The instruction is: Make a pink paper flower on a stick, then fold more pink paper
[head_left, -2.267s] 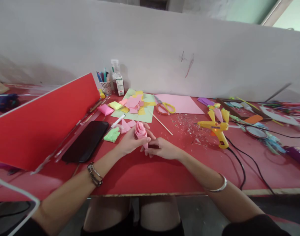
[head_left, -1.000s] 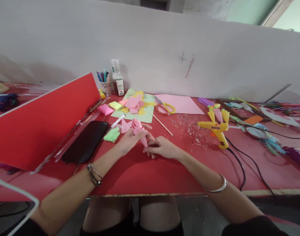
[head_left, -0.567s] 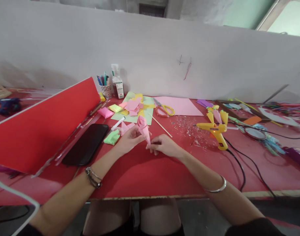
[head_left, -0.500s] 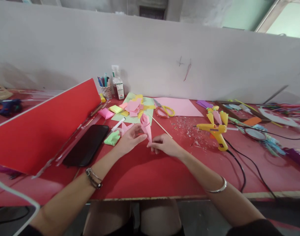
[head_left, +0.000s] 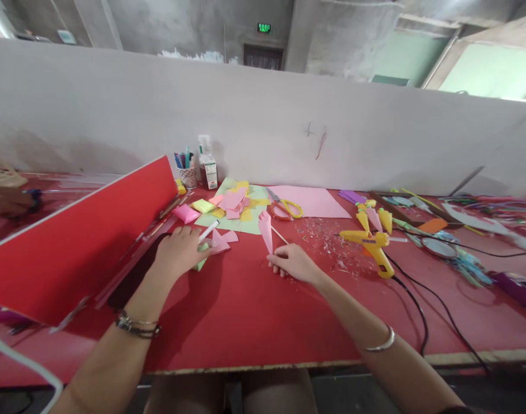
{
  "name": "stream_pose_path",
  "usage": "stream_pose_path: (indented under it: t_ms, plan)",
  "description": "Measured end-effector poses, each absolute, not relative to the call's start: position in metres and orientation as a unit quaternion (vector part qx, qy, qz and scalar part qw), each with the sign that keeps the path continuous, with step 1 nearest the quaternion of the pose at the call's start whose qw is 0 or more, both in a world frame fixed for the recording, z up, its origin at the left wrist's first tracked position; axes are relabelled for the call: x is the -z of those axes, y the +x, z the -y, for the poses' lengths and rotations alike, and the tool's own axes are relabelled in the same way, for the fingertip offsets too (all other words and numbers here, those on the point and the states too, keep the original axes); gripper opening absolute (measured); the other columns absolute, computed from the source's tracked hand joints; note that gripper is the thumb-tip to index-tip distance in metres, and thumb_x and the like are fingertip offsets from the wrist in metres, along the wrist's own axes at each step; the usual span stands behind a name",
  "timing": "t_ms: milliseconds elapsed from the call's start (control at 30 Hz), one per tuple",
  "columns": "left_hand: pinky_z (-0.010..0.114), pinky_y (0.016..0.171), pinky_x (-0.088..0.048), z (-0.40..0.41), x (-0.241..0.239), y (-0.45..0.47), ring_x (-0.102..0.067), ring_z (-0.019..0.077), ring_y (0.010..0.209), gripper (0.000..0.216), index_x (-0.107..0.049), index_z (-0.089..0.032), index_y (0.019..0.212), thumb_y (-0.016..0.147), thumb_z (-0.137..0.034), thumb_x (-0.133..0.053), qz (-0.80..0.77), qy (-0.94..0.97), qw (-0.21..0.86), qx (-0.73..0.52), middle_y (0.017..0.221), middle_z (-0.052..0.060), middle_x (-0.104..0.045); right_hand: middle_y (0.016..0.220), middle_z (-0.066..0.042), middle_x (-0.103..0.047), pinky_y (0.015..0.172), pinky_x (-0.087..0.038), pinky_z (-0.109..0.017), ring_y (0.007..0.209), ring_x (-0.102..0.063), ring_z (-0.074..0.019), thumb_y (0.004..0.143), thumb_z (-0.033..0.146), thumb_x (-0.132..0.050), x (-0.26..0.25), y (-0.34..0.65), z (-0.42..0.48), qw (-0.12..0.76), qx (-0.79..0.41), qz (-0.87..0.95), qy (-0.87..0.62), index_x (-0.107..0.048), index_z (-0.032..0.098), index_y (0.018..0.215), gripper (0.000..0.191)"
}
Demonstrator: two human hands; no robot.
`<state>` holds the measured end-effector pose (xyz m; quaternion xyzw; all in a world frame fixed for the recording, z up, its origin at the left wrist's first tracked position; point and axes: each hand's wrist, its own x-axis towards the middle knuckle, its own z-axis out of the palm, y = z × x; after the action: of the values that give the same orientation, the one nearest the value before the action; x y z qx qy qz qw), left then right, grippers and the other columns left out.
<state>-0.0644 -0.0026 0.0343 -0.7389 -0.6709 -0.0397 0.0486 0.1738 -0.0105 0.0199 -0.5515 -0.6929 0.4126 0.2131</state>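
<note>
My right hand (head_left: 294, 263) pinches the pointed lower end of a rolled pink paper flower (head_left: 266, 231), which stands up from the fingertips. My left hand (head_left: 180, 251) reaches over the dark phone (head_left: 135, 275), thumb apart from the fingers and nothing seen in its grasp. Beneath that thumb lies a green packet (head_left: 200, 260), partly covered; whether the thumb touches it I cannot tell. A white marker (head_left: 208, 230) and folded pink paper pieces (head_left: 222, 240) lie just beyond the fingers. Behind the flower rests a thin stick (head_left: 280, 234).
A yellow glue gun (head_left: 372, 246) with a black cord stands at the right, near yellow and pink paper flowers (head_left: 375, 218). Scissors (head_left: 288, 210), pink sheet (head_left: 318, 201) and paper scraps (head_left: 234, 201) lie behind. A red board (head_left: 85, 241) leans at the left.
My left hand has let go of the pink paper flower and moved left, over the phone and green packet. My right hand keeps hold of the flower. The view has tilted up slightly.
</note>
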Motion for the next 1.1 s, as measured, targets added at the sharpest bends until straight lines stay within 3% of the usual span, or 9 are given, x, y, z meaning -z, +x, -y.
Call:
stream_pose_path:
  t_ms: [200,333,467,667,800,900,967,1100]
  plan:
    - [0.033,0.065,-0.041,0.008,-0.041,-0.067,-0.054,0.0309,0.093,0.031,-0.057,-0.02,0.088,0.066,-0.041,-0.055,0.666,-0.746,0.002,-0.013,0.091,0.012,-0.064,0.048,0.0,-0.053,0.043,-0.036,-0.019,0.039,-0.047,-0.0064,0.077,0.025,-0.043,-0.025,0.179,0.012,0.156,-0.332,0.726,-0.582,-0.049,0.016,0.051,0.028]
    - [0.029,0.062,-0.041,0.01,-0.046,-0.062,-0.057,0.0272,0.089,0.019,-0.055,-0.02,0.087,0.069,-0.027,-0.05,0.659,-0.752,0.008,-0.027,0.088,0.008,-0.065,0.05,-0.001,-0.055,0.048,-0.034,-0.02,0.043,-0.048,-0.0073,0.076,0.026,-0.045,-0.029,0.178,0.012,0.128,-0.273,0.754,-0.584,-0.052,0.015,0.051,0.028]
    - [0.028,0.062,-0.041,0.011,-0.05,-0.06,-0.057,0.025,0.092,0.026,-0.05,-0.016,0.096,0.071,-0.016,-0.044,0.679,-0.732,0.031,-0.05,0.093,0.011,-0.063,0.052,-0.001,-0.056,0.05,-0.032,-0.02,0.046,-0.048,-0.0079,0.077,0.027,-0.044,-0.03,0.176,0.013,0.112,-0.238,0.767,-0.585,-0.055,0.015,0.052,0.029]
    - [0.027,0.061,-0.042,0.009,-0.053,-0.054,-0.06,0.0236,0.088,0.031,-0.045,-0.02,0.107,0.078,-0.028,-0.041,0.69,-0.722,0.002,0.055,0.095,0.006,-0.063,0.05,0.0,-0.052,0.049,-0.026,-0.022,0.05,-0.045,-0.0093,0.076,0.031,-0.045,-0.025,0.176,0.012,0.111,-0.194,0.778,-0.588,-0.051,0.015,0.048,0.033]
    - [0.026,0.066,-0.042,0.01,-0.045,-0.041,-0.059,0.0209,0.091,0.034,-0.042,-0.022,0.111,0.078,-0.03,-0.044,0.627,-0.766,-0.052,0.134,0.102,0.004,-0.061,0.049,0.002,-0.044,0.049,-0.027,-0.022,0.048,-0.04,-0.0083,0.076,0.029,-0.045,-0.021,0.172,0.012,0.208,-0.198,0.776,-0.561,-0.048,0.016,0.052,0.028]
    - [0.028,0.071,-0.043,0.012,-0.033,-0.027,-0.058,0.0213,0.092,0.034,-0.043,-0.021,0.111,0.079,-0.03,-0.045,0.539,-0.829,-0.08,0.129,0.105,0.006,-0.061,0.06,0.002,-0.05,0.053,-0.034,-0.02,0.055,-0.045,-0.0083,0.074,0.023,-0.046,-0.02,0.168,0.015,0.33,-0.255,0.781,-0.465,-0.052,0.017,0.067,0.011]
    - [0.029,0.076,-0.043,0.013,-0.025,-0.017,-0.056,0.0219,0.096,0.035,-0.042,-0.019,0.112,0.078,-0.029,-0.047,0.502,-0.852,-0.077,0.128,0.108,0.007,-0.059,0.069,0.001,-0.053,0.057,-0.038,-0.021,0.061,-0.049,-0.0089,0.073,0.02,-0.047,-0.019,0.165,0.018,0.358,-0.295,0.791,-0.398,-0.053,0.017,0.073,0.007]
    - [0.032,0.071,-0.045,0.015,-0.016,-0.007,-0.06,0.023,0.087,0.029,-0.047,-0.018,0.101,0.081,-0.039,-0.043,0.473,-0.866,-0.081,0.141,0.097,0.008,-0.063,0.071,0.0,-0.053,0.06,-0.041,-0.022,0.064,-0.051,-0.0095,0.072,0.018,-0.049,-0.018,0.161,0.02,0.373,-0.35,0.786,-0.348,-0.053,0.017,0.072,0.005]
